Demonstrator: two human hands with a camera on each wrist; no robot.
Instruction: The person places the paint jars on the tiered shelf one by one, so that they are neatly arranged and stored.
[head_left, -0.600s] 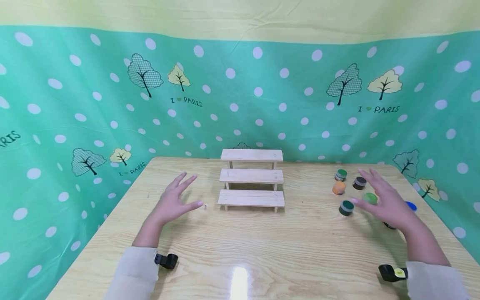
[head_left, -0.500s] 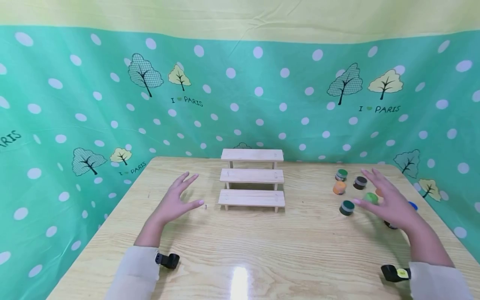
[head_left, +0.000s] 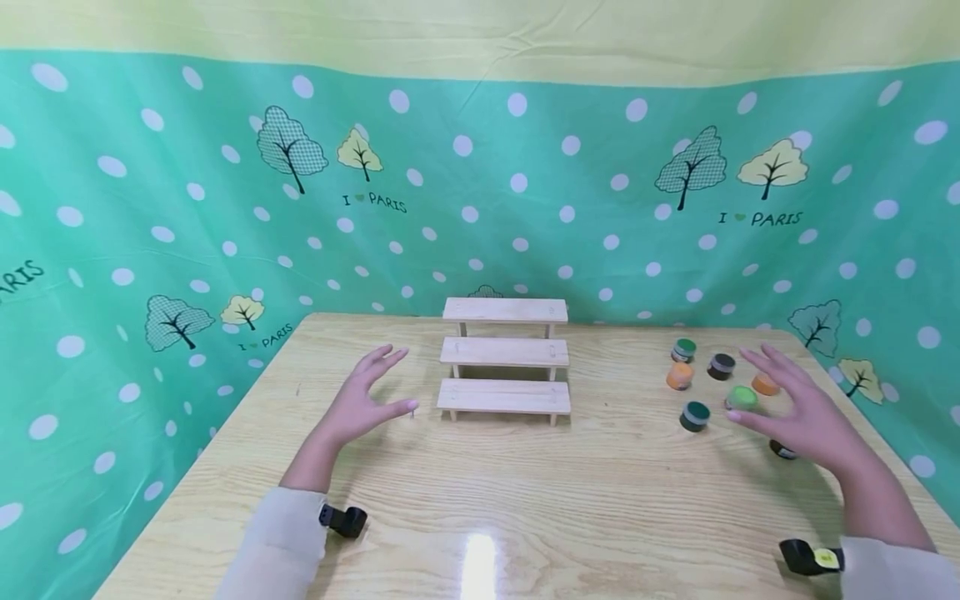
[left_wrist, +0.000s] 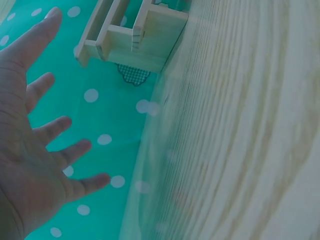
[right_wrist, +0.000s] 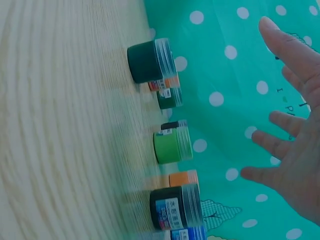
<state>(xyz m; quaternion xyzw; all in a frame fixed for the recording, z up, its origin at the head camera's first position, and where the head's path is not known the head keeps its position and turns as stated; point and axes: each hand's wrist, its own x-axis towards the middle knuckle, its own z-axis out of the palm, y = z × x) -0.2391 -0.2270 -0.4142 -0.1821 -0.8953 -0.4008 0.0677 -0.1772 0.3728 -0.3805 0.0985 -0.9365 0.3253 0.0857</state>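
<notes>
My left hand (head_left: 363, 406) is held above the table left of a three-tier wooden stand (head_left: 504, 396), fingers spread and holding nothing. On the other side, my right hand (head_left: 806, 417) hovers over a group of small paint jars, apart from them, its fingers also spread. A light green jar (head_left: 742, 398) is nearest its thumb. Around it stand a dark green jar (head_left: 694, 417), a green jar (head_left: 683, 350), two orange jars (head_left: 680, 376) and a black jar (head_left: 722, 367). Another black jar (head_left: 783, 449) is partly behind the hand. A blue jar (right_wrist: 189, 234) shows in the right wrist view.
The wooden table (head_left: 525, 483) ends at a green dotted cloth (head_left: 517, 183) hung behind and at both sides. Each wrist wears a small black camera (head_left: 345, 521). A tiny bit of something lies by the left thumb.
My right hand has shifted to the right, uncovering the second orange jar and covering the blue one. My left hand has drifted slightly right, toward the stand.
</notes>
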